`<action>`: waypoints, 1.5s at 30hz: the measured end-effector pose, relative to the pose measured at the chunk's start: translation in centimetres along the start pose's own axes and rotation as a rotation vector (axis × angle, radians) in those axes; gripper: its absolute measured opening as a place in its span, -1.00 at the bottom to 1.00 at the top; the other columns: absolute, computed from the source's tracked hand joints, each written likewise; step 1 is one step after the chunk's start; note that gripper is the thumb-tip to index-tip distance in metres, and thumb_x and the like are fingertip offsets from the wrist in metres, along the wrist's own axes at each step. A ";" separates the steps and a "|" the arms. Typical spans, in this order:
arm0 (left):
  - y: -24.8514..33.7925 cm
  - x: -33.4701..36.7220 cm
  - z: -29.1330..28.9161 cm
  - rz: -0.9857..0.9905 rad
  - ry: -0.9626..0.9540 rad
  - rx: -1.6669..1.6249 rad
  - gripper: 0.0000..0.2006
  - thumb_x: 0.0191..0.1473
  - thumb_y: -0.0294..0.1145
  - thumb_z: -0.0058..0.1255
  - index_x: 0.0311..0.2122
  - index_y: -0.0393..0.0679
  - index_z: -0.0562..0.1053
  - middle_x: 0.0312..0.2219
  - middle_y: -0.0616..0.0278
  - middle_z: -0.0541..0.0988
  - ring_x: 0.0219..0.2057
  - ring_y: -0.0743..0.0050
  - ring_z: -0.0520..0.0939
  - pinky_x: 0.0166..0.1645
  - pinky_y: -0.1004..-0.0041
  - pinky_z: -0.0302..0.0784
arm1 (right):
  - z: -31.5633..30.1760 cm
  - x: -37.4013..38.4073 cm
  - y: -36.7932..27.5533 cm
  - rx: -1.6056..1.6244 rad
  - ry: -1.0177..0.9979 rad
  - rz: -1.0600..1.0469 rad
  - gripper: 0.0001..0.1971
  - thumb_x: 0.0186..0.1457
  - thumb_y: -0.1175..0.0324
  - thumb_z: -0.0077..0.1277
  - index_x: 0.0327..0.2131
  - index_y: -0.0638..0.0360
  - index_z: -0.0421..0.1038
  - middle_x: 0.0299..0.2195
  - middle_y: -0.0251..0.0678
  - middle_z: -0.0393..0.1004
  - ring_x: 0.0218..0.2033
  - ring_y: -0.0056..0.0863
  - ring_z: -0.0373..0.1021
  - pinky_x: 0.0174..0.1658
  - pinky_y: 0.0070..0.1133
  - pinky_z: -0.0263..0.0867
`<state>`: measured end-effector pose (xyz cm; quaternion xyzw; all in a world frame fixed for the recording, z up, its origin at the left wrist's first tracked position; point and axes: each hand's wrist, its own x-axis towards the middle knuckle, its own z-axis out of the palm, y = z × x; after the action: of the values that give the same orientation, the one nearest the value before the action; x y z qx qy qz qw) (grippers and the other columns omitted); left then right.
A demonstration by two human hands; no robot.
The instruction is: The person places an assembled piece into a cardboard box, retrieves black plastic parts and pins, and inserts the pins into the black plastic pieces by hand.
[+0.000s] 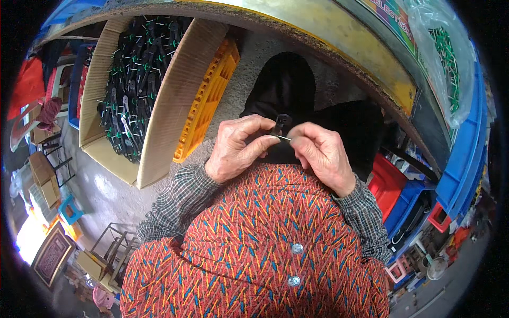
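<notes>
In front of my lap, my left hand [236, 147] is closed in a pinch on a small black part [282, 121] with a rounded upper end. My right hand [326, 156] faces it, thumb and forefinger closed on a thin pale pin [284, 138]. The pin spans the narrow gap between the two sets of fingertips and meets the lower end of the black part. Whether it sits inside the part cannot be made out. To the left, many black parts [139, 87] with green bits and pale pins fill an open cardboard box [177, 90].
A yellow plastic crate [204, 100] stands beside the box. The worn edge of a table [366, 47] curves across the far side. At right, a clear bag [424, 32] holds green-ended pins [444, 61] above a blue tray [464, 164]. Red and blue bins [389, 183] lie lower right.
</notes>
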<state>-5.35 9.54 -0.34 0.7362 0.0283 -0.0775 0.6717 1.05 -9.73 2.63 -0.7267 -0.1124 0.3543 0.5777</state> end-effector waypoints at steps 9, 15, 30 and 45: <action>0.2 0.0 -0.2 -0.036 -0.026 -0.076 -0.85 0.03 -0.53 0.08 -0.29 -0.38 0.45 -0.49 0.22 0.51 -0.58 0.66 0.55 -0.50 0.64 0.47 | -0.7 0.0 -0.7 -0.018 -0.081 0.173 -0.69 0.17 0.23 -0.02 -0.53 0.29 0.42 -0.69 -0.41 0.34 -0.64 -0.73 0.24 -0.57 -0.65 0.17; 0.1 0.1 -0.3 -0.045 -0.006 -0.091 -0.85 0.03 -0.53 0.08 -0.29 -0.38 0.45 -0.49 0.22 0.50 -0.58 0.66 0.55 -0.50 0.63 0.47 | -0.2 0.0 -1.0 -0.089 0.002 -0.033 -0.74 0.12 0.26 0.05 -0.47 0.29 0.43 -0.66 -0.42 0.36 -0.59 -0.76 0.27 -0.52 -0.69 0.19; -0.8 -0.2 -0.5 -0.145 -0.033 -0.586 -0.86 0.05 -0.60 0.02 -0.24 -0.34 0.46 -0.37 0.08 0.54 -0.46 0.44 0.59 -0.27 0.47 0.55 | -0.5 -0.4 -1.3 -0.016 -0.032 0.008 -0.81 0.08 0.35 0.08 -0.40 0.31 0.42 -0.56 -0.37 0.39 -0.52 -0.72 0.32 -0.46 -0.65 0.24; -2.8 -1.1 0.4 -0.143 -0.041 -1.119 -0.79 0.04 -0.57 0.05 -0.18 -0.35 0.43 -0.38 0.04 0.56 -0.40 0.36 0.61 -0.21 0.38 0.57 | 1.0 0.1 -1.8 -0.314 0.021 -0.347 -0.82 -0.02 0.38 0.15 -0.42 0.28 0.39 -0.55 -0.22 0.38 -0.57 -0.39 0.36 -0.52 -0.53 0.24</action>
<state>-6.85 9.48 -2.98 0.2624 0.1020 -0.1102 0.9532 0.90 -8.33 4.12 -0.7811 -0.2833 0.2205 0.5109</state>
